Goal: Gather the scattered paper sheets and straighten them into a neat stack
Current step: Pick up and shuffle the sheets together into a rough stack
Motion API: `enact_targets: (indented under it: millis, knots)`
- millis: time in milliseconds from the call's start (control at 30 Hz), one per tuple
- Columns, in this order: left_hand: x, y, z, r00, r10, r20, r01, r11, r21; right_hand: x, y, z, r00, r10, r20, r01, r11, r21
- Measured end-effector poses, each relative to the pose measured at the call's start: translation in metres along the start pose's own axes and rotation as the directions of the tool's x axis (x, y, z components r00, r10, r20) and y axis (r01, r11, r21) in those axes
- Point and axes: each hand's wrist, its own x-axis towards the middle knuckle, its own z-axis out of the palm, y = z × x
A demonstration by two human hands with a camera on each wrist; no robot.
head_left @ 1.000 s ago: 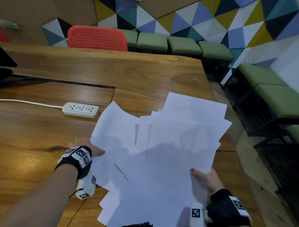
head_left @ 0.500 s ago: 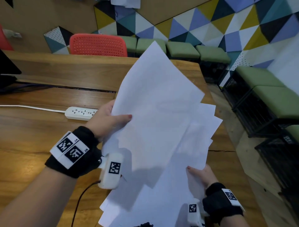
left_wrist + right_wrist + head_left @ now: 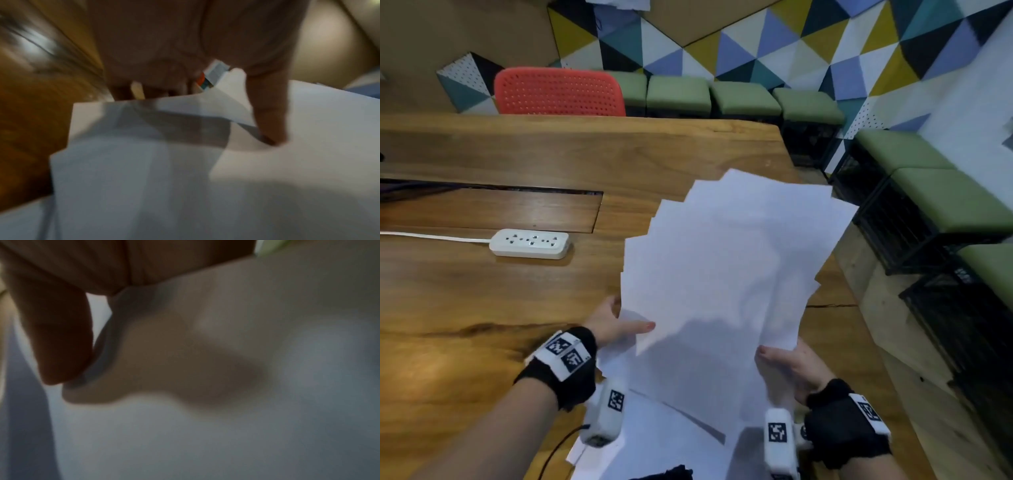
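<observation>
Several white paper sheets (image 3: 722, 274) lie fanned and overlapping above the near right part of the wooden table (image 3: 482, 301), their far corners sticking out unevenly. My left hand (image 3: 616, 325) pinches the bundle's left edge, thumb on top. In the left wrist view that thumb presses onto the sheets (image 3: 185, 178). My right hand (image 3: 787, 363) grips the bundle's near right edge, thumb on top and fingers under. The right wrist view is blurred, with paper (image 3: 205, 434) filling it under the thumb. More sheets (image 3: 654, 442) lie beneath, near the table's front edge.
A white power strip (image 3: 529, 243) with its cord lies left of the sheets. A red chair (image 3: 560, 90) stands behind the table's far side. Green-cushioned crate stools (image 3: 928, 192) line the wall and the right side. The table's right edge runs just past the sheets.
My left hand lifted a group of sheets off the table, then brought them down to the right onto those in my right hand. The sheets are now bunched closer together.
</observation>
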Motion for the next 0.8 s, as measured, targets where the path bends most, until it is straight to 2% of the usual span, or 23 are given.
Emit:
enact_targets:
  millis: [67,133,200,233,333,400,467,500,533,633,700,800]
  knots:
    - [-0.008,0.004,-0.01,0.981,0.01,0.194,0.016,0.991,-0.134,0.002,0.001,0.0,1.0,0.003,-0.004,-0.003,1.0,0.014]
    - [-0.017,0.006,-0.012,0.96,0.05,0.277,-0.006,0.987,-0.159,0.006,0.003,0.003,0.999,0.011,-0.032,-0.01,0.999,0.036]
    - [-0.025,0.011,-0.005,0.956,0.075,0.283,-0.049,0.994,-0.099,0.008,0.001,0.015,0.996,0.01,-0.094,-0.004,0.998,0.063]
    - [-0.027,0.015,-0.001,0.96,0.072,0.269,-0.064,0.997,-0.039,0.01,0.001,0.02,0.993,-0.031,-0.114,0.033,0.999,0.013]
    - [-0.039,0.026,0.006,0.975,0.051,0.217,-0.097,0.973,0.207,0.014,0.001,0.036,0.968,-0.188,-0.168,0.13,0.943,-0.307]
    - [-0.041,0.026,-0.002,0.971,0.071,0.229,-0.105,0.984,0.142,0.013,0.001,0.036,0.95,-0.227,-0.216,0.151,0.936,-0.318]
    - [-0.044,0.026,-0.015,0.968,0.077,0.238,-0.052,0.993,-0.109,0.011,-0.001,0.032,0.948,-0.228,-0.223,0.176,0.957,-0.231]
    - [-0.044,0.025,-0.02,0.97,0.077,0.23,-0.03,0.979,-0.201,0.009,-0.003,0.032,0.949,-0.23,-0.214,0.187,0.961,-0.206]
    - [-0.047,0.025,-0.023,0.974,0.081,0.213,-0.036,0.978,-0.207,0.007,-0.005,0.033,0.948,-0.244,-0.203,0.205,0.959,-0.196]
    - [-0.05,0.025,-0.025,0.989,0.138,0.06,-0.139,0.99,0.011,0.001,-0.018,0.046,0.916,-0.348,-0.199,0.297,0.923,-0.245]
    - [-0.052,0.032,-0.024,0.969,0.241,-0.054,-0.239,0.97,0.033,-0.001,-0.034,0.059,0.869,-0.455,-0.195,0.4,0.878,-0.264]
    - [-0.067,0.059,-0.024,0.913,0.36,-0.194,-0.37,0.929,-0.017,-0.008,-0.063,0.077,0.762,-0.618,-0.193,0.562,0.779,-0.277]
